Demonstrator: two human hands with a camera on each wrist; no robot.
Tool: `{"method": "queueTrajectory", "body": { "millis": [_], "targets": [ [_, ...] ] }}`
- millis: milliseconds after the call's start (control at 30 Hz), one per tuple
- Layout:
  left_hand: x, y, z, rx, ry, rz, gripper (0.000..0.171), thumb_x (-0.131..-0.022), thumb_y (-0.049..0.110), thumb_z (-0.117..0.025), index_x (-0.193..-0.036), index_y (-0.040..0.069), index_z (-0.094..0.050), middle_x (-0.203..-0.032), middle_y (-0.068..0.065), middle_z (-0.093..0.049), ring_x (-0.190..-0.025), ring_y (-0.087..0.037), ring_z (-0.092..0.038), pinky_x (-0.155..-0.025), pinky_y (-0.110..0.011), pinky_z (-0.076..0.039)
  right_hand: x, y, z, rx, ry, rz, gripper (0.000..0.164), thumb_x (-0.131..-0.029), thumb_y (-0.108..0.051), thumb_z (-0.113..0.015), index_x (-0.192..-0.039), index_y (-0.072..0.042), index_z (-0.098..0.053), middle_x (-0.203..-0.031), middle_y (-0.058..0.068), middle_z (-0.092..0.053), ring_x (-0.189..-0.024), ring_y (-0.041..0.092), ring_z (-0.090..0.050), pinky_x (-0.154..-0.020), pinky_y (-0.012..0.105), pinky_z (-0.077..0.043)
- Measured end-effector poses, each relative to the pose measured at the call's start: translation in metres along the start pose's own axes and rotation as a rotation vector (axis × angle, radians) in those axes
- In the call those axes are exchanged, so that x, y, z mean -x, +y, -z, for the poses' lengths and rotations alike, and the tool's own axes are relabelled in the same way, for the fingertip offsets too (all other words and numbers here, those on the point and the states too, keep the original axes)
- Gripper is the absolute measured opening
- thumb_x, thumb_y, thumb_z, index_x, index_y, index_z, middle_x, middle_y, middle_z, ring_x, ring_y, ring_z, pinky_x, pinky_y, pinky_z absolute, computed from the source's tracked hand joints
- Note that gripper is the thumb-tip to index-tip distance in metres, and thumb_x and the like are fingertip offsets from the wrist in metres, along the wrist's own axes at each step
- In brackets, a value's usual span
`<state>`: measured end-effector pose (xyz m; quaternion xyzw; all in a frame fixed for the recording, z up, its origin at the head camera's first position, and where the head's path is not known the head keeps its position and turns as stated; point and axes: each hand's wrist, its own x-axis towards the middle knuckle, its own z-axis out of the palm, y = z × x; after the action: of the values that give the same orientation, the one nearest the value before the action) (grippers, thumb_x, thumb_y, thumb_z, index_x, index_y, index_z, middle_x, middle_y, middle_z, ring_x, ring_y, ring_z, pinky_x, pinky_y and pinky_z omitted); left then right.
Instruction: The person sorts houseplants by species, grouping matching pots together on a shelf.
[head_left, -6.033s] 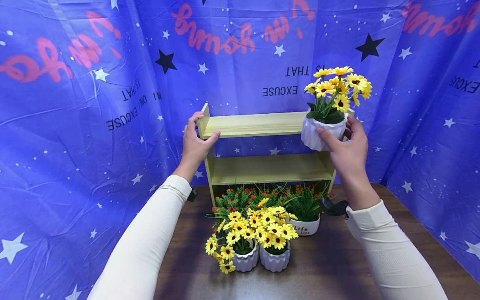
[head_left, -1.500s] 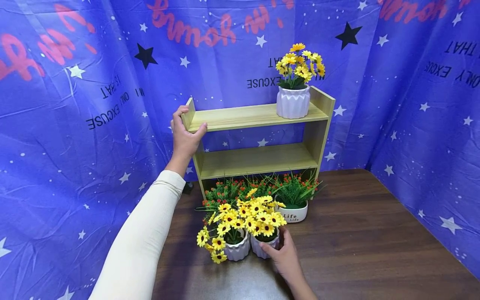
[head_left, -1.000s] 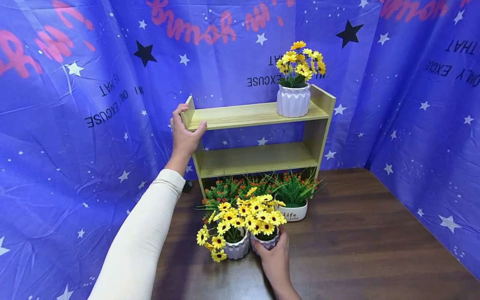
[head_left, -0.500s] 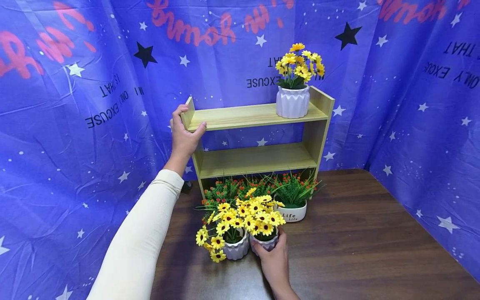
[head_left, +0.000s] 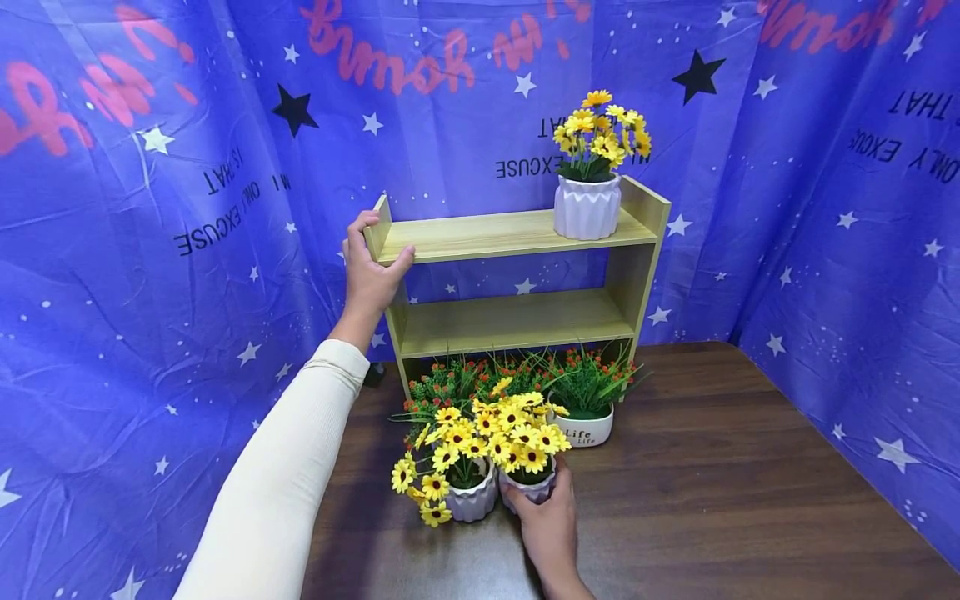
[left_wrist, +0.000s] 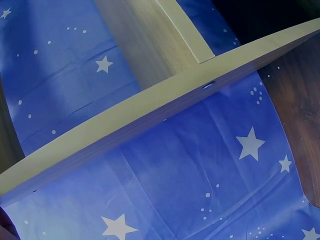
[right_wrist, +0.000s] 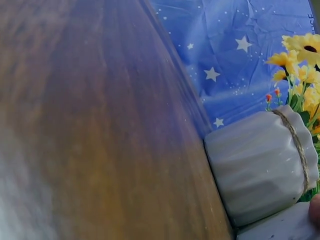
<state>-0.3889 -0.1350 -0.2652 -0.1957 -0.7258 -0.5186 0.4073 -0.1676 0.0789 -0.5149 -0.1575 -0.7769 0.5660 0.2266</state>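
Note:
My left hand [head_left: 371, 279] grips the upper left side panel of a light wooden shelf [head_left: 517, 321], its thumb over the top board's front edge. At the table's front, my right hand [head_left: 549, 521] holds a white fluted flowerpot [head_left: 534, 490] of yellow daisies, thumb in front and fingers at its right side. That pot rests upright on the table, beside a similar daisy pot [head_left: 472, 500] on its left. Another daisy pot [head_left: 587, 208] stands on the top board's right end. In the right wrist view only a thumb tip [right_wrist: 315, 210] shows, near fluted white pots [right_wrist: 260, 170].
Behind the front daisies, red-flowered green plants [head_left: 450, 383] stand before the shelf's base, one in a white oval pot [head_left: 588, 429] marked "Life". The dark wooden table [head_left: 720, 483] extends to the right. A blue star-printed curtain [head_left: 465, 142] hangs around the back and sides.
Six seconds ago my right hand held a daisy pot near the top board's right end; that pot now stands there. My right hand has since taken hold of the right front pot.

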Motion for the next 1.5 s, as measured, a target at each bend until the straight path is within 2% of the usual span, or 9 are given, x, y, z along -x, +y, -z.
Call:
{"method": "queueTrajectory", "body": {
  "millis": [267, 600, 1000, 1100, 1300, 1500],
  "targets": [
    [0.0, 0.0, 0.003, -0.001, 0.019, -0.009, 0.061, -0.078, 0.012, -0.079, -0.126, 0.005, -0.044, -0.143, -0.001, -0.045, -0.124, -0.021, -0.036, -0.103, -0.03, -0.032, -0.002, -0.006, 0.006, 0.007, 0.007, -0.03, 0.081, -0.068, -0.023, -0.09, -0.134, -0.003, -0.048, -0.122, 0.02, -0.062, -0.111, 0.035, -0.058, -0.093, 0.053, -0.043],
    [0.002, 0.0, -0.002, -0.001, 0.01, 0.02, 0.06, -0.077, 0.013, -0.079, -0.126, 0.008, -0.045, -0.143, 0.001, -0.046, -0.122, -0.021, -0.038, -0.102, -0.029, -0.034, -0.002, -0.005, 0.009, 0.003, 0.003, -0.084, 0.084, -0.069, -0.022, -0.089, -0.137, 0.002, -0.046, -0.128, 0.025, -0.058, -0.115, 0.039, -0.055, -0.096, 0.054, -0.041],
    [0.004, 0.001, 0.002, -0.016, -0.003, 0.033, 0.061, -0.078, 0.015, -0.079, -0.128, 0.006, -0.044, -0.143, 0.0, -0.045, -0.124, -0.023, -0.038, -0.103, -0.033, -0.033, -0.002, -0.011, 0.017, -0.099, 0.035, -0.077, 0.075, -0.072, -0.018, -0.087, -0.131, 0.006, -0.048, -0.125, 0.025, -0.059, -0.113, 0.036, -0.056, -0.094, 0.049, -0.042],
    [0.006, 0.0, 0.003, -0.014, -0.012, 0.032, 0.062, -0.078, 0.015, -0.079, -0.128, 0.007, -0.044, -0.142, -0.001, -0.045, -0.124, -0.024, -0.037, -0.104, -0.034, -0.033, -0.001, -0.013, 0.021, -0.117, 0.039, -0.078, 0.073, -0.072, -0.017, -0.087, -0.13, 0.006, -0.049, -0.123, 0.024, -0.06, -0.11, 0.033, -0.057, -0.091, 0.044, -0.045],
    [0.006, -0.002, 0.002, -0.004, 0.004, 0.008, 0.06, -0.078, 0.014, -0.079, -0.127, 0.007, -0.045, -0.142, -0.002, -0.046, -0.124, -0.024, -0.038, -0.104, -0.035, -0.033, -0.003, -0.022, 0.028, -0.167, 0.05, -0.048, 0.067, -0.073, -0.014, -0.087, -0.127, 0.004, -0.051, -0.118, 0.021, -0.063, -0.103, 0.03, -0.061, -0.078, 0.021, -0.048],
    [0.004, -0.003, 0.001, 0.004, 0.015, -0.005, 0.06, -0.077, 0.013, -0.079, -0.126, 0.005, -0.045, -0.141, -0.003, -0.048, -0.124, -0.024, -0.038, -0.104, -0.033, -0.032, -0.008, -0.038, 0.035, -0.249, 0.06, 0.049, 0.07, -0.072, -0.01, -0.088, -0.13, 0.003, -0.051, -0.126, 0.022, -0.06, -0.114, 0.033, -0.058, -0.084, 0.012, -0.044]
  ]
}}
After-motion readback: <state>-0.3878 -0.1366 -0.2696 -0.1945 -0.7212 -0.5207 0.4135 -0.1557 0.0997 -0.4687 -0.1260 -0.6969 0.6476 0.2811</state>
